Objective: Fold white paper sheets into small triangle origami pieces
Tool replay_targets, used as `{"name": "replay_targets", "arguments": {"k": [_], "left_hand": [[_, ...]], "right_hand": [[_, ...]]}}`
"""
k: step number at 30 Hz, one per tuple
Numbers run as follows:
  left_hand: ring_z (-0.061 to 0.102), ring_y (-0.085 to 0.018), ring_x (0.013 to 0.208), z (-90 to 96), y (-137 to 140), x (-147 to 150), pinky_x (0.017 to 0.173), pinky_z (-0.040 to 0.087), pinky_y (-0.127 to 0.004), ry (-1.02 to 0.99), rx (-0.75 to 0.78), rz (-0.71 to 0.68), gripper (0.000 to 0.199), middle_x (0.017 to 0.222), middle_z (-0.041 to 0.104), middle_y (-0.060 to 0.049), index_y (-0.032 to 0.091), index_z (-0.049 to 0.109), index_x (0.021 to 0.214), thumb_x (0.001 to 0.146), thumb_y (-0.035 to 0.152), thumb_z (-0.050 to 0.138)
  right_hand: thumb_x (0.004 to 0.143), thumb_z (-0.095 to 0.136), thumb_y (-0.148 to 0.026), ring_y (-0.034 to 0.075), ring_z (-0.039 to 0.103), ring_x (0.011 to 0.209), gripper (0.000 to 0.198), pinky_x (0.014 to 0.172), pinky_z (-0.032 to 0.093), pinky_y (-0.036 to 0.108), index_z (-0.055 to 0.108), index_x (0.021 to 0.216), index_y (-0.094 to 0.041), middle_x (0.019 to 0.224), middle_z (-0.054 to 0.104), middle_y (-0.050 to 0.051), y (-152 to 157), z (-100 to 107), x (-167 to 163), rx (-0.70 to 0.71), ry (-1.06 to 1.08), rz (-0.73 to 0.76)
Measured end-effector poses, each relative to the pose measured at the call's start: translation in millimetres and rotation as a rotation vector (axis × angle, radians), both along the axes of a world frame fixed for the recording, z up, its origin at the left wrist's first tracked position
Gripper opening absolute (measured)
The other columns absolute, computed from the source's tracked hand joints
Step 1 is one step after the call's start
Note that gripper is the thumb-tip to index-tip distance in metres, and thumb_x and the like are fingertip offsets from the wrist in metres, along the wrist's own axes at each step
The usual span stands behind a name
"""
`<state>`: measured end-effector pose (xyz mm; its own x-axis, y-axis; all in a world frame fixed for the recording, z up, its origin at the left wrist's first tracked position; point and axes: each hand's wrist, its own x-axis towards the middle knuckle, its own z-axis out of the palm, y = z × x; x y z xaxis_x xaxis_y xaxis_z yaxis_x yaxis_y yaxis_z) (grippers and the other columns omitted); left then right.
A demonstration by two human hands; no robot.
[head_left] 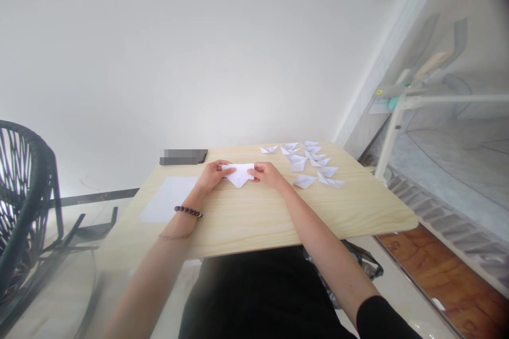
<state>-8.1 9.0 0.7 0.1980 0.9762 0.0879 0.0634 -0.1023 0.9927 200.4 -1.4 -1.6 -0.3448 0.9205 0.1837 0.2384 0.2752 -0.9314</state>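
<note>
A folded white sheet of paper [239, 174] is held between both hands over the middle of the table, its pointed end toward me. My left hand [213, 175] pinches its left side, thumb on top. The right side is gripped by my right hand [267, 173], also with the thumb on the paper. Several white paper boats [297, 163] stand in a group to the right of my right hand. Left of my left wrist lies a stack or sheet of flat white paper [167, 198].
A dark flat device [183, 157], partly blurred out, lies at the table's back left. The light wooden table [246, 228] stands against a white wall. A dark woven chair [29, 212] is on the left, a white metal frame [392, 137] on the right.
</note>
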Motion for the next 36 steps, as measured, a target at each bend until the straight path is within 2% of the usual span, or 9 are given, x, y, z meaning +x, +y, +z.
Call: {"name": "replay_targets", "arguments": {"k": [4, 8, 15, 18, 21, 23, 26, 30, 36], "left_hand": [[0.059, -0.018, 0.075, 3.6, -2.2, 0.9, 0.071, 0.044, -0.031, -0.027, 0.042, -0.024, 0.052, 0.082, 0.065, -0.007, 0.013, 0.055, 0.094, 0.052, 0.04, 0.071], [0.059, -0.017, 0.077, 4.0, -2.2, 0.3, 0.075, 0.043, -0.032, -0.035, 0.09, -0.016, 0.049, 0.086, 0.064, -0.007, 0.013, 0.055, 0.093, 0.054, 0.038, 0.07], [0.055, -0.016, 0.081, 8.9, -6.1, 1.5, 0.077, 0.04, -0.029, 0.125, 0.357, 0.11, 0.033, 0.086, 0.062, -0.006, 0.015, 0.06, 0.084, 0.064, 0.041, 0.062], [0.054, -0.017, 0.083, 7.5, -5.2, 0.8, 0.078, 0.04, -0.028, 0.269, 0.474, 0.1, 0.029, 0.089, 0.061, -0.006, 0.017, 0.063, 0.086, 0.068, 0.039, 0.058], [0.053, -0.018, 0.084, 1.3, -0.6, -0.7, 0.075, 0.04, -0.028, 0.483, 0.554, 0.023, 0.025, 0.094, 0.059, -0.007, 0.02, 0.065, 0.089, 0.072, 0.035, 0.053], [0.053, -0.019, 0.083, -2.9, 2.4, -1.6, 0.077, 0.039, -0.029, 0.635, 0.58, -0.017, 0.023, 0.09, 0.059, -0.007, 0.021, 0.067, 0.083, 0.072, 0.033, 0.053], [0.052, -0.02, 0.083, -5.0, 3.7, -3.0, 0.079, 0.037, -0.031, 0.787, 0.623, -0.042, 0.025, 0.088, 0.059, -0.008, 0.022, 0.068, 0.086, 0.074, 0.034, 0.05], [0.05, -0.021, 0.083, -2.0, 1.8, -5.2, 0.078, 0.037, -0.031, 0.852, 0.642, -0.057, 0.028, 0.086, 0.058, -0.008, 0.023, 0.066, 0.092, 0.075, 0.036, 0.048], [0.052, -0.021, 0.079, -2.2, 4.2, -6.9, 0.071, 0.038, -0.029, 0.882, 0.594, -0.047, 0.029, 0.081, 0.061, -0.008, 0.021, 0.066, 0.086, 0.077, 0.036, 0.043]], "right_hand": [[0.07, 0.052, -0.041, 0.008, 0.051, 0.043, 0.027, 0.042, 0.041, 0.017, 0.057, 0.069, -0.015, 0.055, 0.058, -0.001, 0.9, -2.0, -1.4, 0.07, -0.047, -0.128], [0.072, 0.05, -0.04, 0.008, 0.052, 0.045, 0.026, 0.041, 0.042, 0.017, 0.056, 0.07, -0.015, 0.059, 0.058, -0.001, 1.9, -2.6, -1.6, 0.106, -0.032, -0.113], [0.073, 0.048, -0.03, 0.013, 0.058, 0.077, 0.022, 0.063, 0.05, 0.023, 0.059, 0.088, -0.018, 0.086, 0.062, 0.002, 1.5, 0.4, -6.0, 0.306, -0.051, -0.199], [0.075, 0.044, -0.021, 0.013, 0.056, 0.085, 0.019, 0.072, 0.047, 0.024, 0.06, 0.086, -0.019, 0.09, 0.062, 0.003, 2.3, 1.6, -4.1, 0.405, -0.121, -0.19], [0.072, 0.045, -0.012, 0.014, 0.056, 0.085, 0.021, 0.081, 0.042, 0.027, 0.062, 0.083, -0.019, 0.088, 0.063, 0.002, 5.5, -1.5, -0.9, 0.458, -0.26, -0.186], [0.069, 0.05, -0.009, 0.016, 0.055, 0.086, 0.019, 0.082, 0.041, 0.029, 0.064, 0.077, -0.02, 0.086, 0.064, 0.003, 8.0, -5.1, 1.1, 0.459, -0.385, -0.175], [0.069, 0.056, -0.017, 0.018, 0.054, 0.089, 0.013, 0.084, 0.038, 0.031, 0.066, 0.076, -0.021, 0.09, 0.063, 0.004, 10.2, -9.6, 3.4, 0.457, -0.484, -0.191], [0.07, 0.057, -0.032, 0.019, 0.051, 0.094, 0.017, 0.085, 0.037, 0.031, 0.068, 0.079, -0.022, 0.101, 0.059, 0.006, 11.5, -11.8, 6.1, 0.434, -0.501, -0.226], [0.075, 0.053, -0.034, 0.016, 0.054, 0.087, 0.021, 0.082, 0.037, 0.028, 0.067, 0.077, -0.019, 0.091, 0.061, 0.006, 15.9, -12.5, 8.1, 0.421, -0.441, -0.207]]}}
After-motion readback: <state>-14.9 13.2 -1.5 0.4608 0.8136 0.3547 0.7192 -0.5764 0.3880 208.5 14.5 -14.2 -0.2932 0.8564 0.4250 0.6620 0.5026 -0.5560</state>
